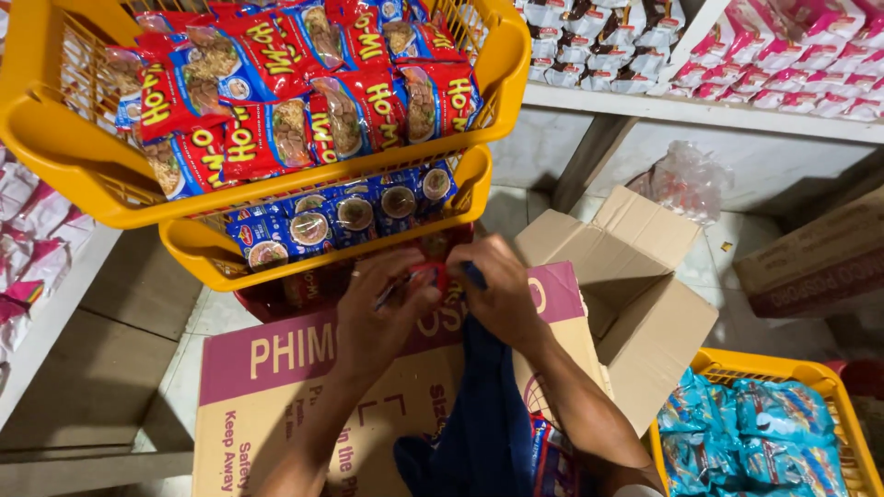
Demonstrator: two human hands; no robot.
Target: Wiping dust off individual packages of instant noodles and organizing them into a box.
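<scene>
Hands meet at the picture's centre — our left hand (378, 313) and right hand (502, 294) both pinch a small red packet (429, 273) in curled fingers, above the cardboard box (304, 387). At twelve o'clock hang two yellow baskets (55, 156) of snack packets; at five o'clock sits another yellow basket (810, 375).
</scene>
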